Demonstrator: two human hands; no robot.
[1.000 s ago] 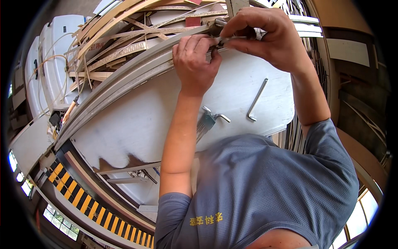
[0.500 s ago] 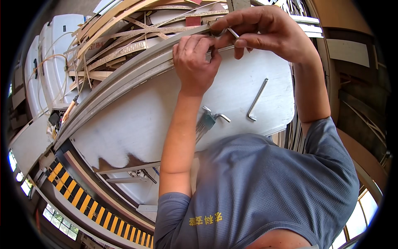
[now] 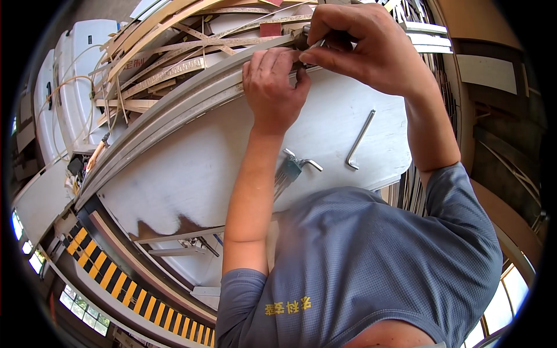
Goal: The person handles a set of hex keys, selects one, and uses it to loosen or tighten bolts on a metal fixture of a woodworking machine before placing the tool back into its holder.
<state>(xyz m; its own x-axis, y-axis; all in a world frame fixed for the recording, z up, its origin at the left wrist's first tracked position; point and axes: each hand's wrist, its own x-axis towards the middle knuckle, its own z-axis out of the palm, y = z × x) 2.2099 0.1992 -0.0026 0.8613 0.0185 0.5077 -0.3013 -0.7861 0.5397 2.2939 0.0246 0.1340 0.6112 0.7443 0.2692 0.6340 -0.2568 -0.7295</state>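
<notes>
My left hand rests with curled fingers at the grey rail, by a small dark metal fitting; what its fingertips grip is hidden. My right hand pinches a thin silver metal rod beside the fitting, its thumb close to my left fingertips. On the white board below my hands lie a loose L-shaped hex key and a teal holder of hex keys, partly behind my left forearm.
A heap of thin wood strips fills the far side behind the rail. White plastic casings with hoses stand at the left. A yellow-and-black striped edge runs at lower left. Long bundled strips line the right.
My right hand's fingers have shifted on the rod, lifting and spreading half a second ago and now closing in nearer my left fingertips. My left hand stays at the rail.
</notes>
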